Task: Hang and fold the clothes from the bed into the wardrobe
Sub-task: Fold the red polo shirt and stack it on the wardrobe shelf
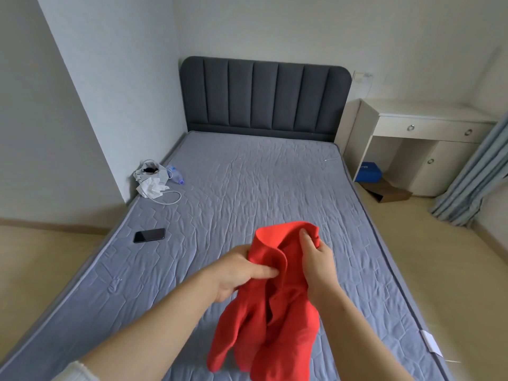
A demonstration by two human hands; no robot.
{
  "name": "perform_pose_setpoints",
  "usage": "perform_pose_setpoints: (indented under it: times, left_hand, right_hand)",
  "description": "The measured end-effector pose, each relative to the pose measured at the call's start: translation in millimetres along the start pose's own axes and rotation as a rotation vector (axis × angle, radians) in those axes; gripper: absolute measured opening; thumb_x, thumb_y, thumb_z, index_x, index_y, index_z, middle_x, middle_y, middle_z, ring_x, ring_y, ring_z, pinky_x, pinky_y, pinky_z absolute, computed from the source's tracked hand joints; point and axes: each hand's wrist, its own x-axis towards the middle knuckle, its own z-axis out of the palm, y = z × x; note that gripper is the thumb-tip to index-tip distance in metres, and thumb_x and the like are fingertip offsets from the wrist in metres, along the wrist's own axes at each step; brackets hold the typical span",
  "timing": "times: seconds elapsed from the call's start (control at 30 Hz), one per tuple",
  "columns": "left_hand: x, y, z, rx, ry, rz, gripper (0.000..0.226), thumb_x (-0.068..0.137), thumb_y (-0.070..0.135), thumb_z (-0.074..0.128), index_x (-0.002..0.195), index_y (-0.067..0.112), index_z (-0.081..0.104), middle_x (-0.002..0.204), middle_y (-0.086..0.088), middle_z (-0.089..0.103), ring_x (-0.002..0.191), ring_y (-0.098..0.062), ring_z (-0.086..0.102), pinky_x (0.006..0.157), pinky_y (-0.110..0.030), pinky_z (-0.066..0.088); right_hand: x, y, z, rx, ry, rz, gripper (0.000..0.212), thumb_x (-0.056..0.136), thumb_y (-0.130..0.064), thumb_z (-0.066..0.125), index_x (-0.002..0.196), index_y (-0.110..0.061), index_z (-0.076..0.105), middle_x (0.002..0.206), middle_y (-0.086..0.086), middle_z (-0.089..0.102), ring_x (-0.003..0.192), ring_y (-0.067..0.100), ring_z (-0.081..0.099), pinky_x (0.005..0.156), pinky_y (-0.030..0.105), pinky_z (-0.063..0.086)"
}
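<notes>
From the head camera, you are holding a crumpled red fabric garment over the near part of the grey quilted mattress. Your left hand is pinching its upper edge between thumb and curled fingers, and your right hand is gripping the top fold. A black smartphone is lying on the mattress, well apart.

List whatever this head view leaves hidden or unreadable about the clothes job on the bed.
All in the head view:
- Red fabric garment: bunched between the left hand and right hand, so its type is unclear.
- White plastic bag by the wall: contents too small to identify.
- Blue box under the white desk: print too small to read.
- Wardrobe: outside the frame.
</notes>
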Motion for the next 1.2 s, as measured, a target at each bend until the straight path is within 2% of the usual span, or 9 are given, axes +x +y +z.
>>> perform_pose_setpoints:
  times: [0.1, 0.17, 0.33, 0.43, 0.53, 0.77, 0.87, 1.03, 1.2]
  left_hand:
    - [-1, -8, 6, 0.062, 0.091, -0.047, 0.013, 0.080, 0.003, 0.068, 0.085, 0.015, 0.069, 0.072, 0.003, 0.071, 0.062, -0.008, 0.067, 0.061, -0.020, 0.054]
    - [-1, -8, 4, -0.042, 0.155, -0.083, 0.010, 0.082, 0.002, 0.065, 0.083, 0.012, 0.068, 0.064, 0.001, 0.070, 0.053, -0.010, 0.066, 0.050, -0.018, 0.052]
    - [1, 0, -8, -0.297, 0.262, -0.171, 0.014, 0.090, 0.009, 0.056, 0.078, 0.006, 0.062, 0.050, -0.008, 0.065, 0.038, -0.016, 0.061, 0.040, -0.023, 0.051]
    - [4, -2, -13, -0.320, 0.326, -0.163, 0.020, 0.093, 0.016, 0.055, 0.075, 0.007, 0.060, 0.046, -0.005, 0.063, 0.035, -0.013, 0.058, 0.039, -0.020, 0.048]
    - [2, -6, -18, -0.368, 0.332, -0.179, 0.019, 0.091, 0.018, 0.059, 0.076, 0.006, 0.061, 0.049, -0.006, 0.065, 0.038, -0.014, 0.060, 0.040, -0.022, 0.050]
    - [-9, 1, -35, -0.320, 0.133, -0.289, 0.011, 0.088, 0.007, 0.057, 0.087, 0.001, 0.066, 0.070, -0.016, 0.070, 0.053, -0.023, 0.067, 0.054, -0.033, 0.056]
    - [-19, 5, -40, -0.292, 0.100, -0.207, 0.012, 0.085, 0.002, 0.057, 0.086, -0.001, 0.068, 0.075, -0.016, 0.071, 0.058, -0.023, 0.068, 0.060, -0.033, 0.057]
    - [-34, 23, -44, -0.282, 0.080, -0.065, 0.024, 0.078, 0.006, 0.060, 0.059, 0.006, 0.074, 0.065, -0.012, 0.071, 0.051, -0.019, 0.068, 0.046, -0.029, 0.055]
    - [-27, 28, -43, -0.286, -0.007, -0.063, 0.013, 0.066, 0.015, 0.066, 0.067, 0.007, 0.076, 0.069, -0.012, 0.072, 0.056, -0.019, 0.069, 0.049, -0.027, 0.055]
  right_hand:
    - [-10, 6, 3, 0.000, -0.080, 0.007, 0.011, 0.089, -0.026, 0.060, 0.085, -0.017, 0.063, 0.079, 0.002, 0.066, 0.073, 0.017, 0.061, 0.074, 0.034, 0.050]
    - [-13, 8, 2, -0.005, -0.155, 0.030, 0.018, 0.081, -0.013, 0.067, 0.098, -0.009, 0.062, 0.090, 0.011, 0.068, 0.080, 0.025, 0.065, 0.075, 0.039, 0.053]
    - [-20, 6, 1, -0.187, -0.352, 0.073, 0.026, 0.045, -0.008, 0.047, 0.068, -0.006, 0.058, 0.055, 0.002, 0.053, 0.050, 0.014, 0.049, 0.050, 0.021, 0.040]
    - [-21, 16, -1, -0.470, -0.343, 0.053, 0.012, 0.065, 0.001, 0.053, 0.069, -0.009, 0.056, 0.057, 0.000, 0.052, 0.051, 0.011, 0.046, 0.050, 0.020, 0.036]
    - [-19, 21, -3, -0.338, -0.253, 0.031, 0.025, 0.074, 0.015, 0.052, 0.071, -0.009, 0.057, 0.065, 0.007, 0.055, 0.058, 0.019, 0.050, 0.057, 0.025, 0.040]
    - [-21, 7, 1, -0.146, -0.143, -0.079, 0.020, 0.095, -0.007, 0.045, 0.085, -0.022, 0.054, 0.085, 0.002, 0.060, 0.077, 0.015, 0.057, 0.067, 0.029, 0.045]
    - [-27, 0, -2, -0.202, -0.177, -0.117, 0.021, 0.097, -0.011, 0.042, 0.083, -0.019, 0.054, 0.083, 0.005, 0.058, 0.075, 0.015, 0.053, 0.066, 0.028, 0.045]
    - [-32, -26, -7, -0.036, -0.334, -0.080, 0.022, 0.097, -0.015, 0.045, 0.085, -0.020, 0.063, 0.072, -0.002, 0.071, 0.066, 0.012, 0.066, 0.063, 0.027, 0.056]
    - [-23, -29, -17, -0.009, -0.442, 0.049, 0.018, 0.096, -0.016, 0.048, 0.091, -0.020, 0.065, 0.070, -0.001, 0.073, 0.062, 0.010, 0.069, 0.052, 0.021, 0.054]
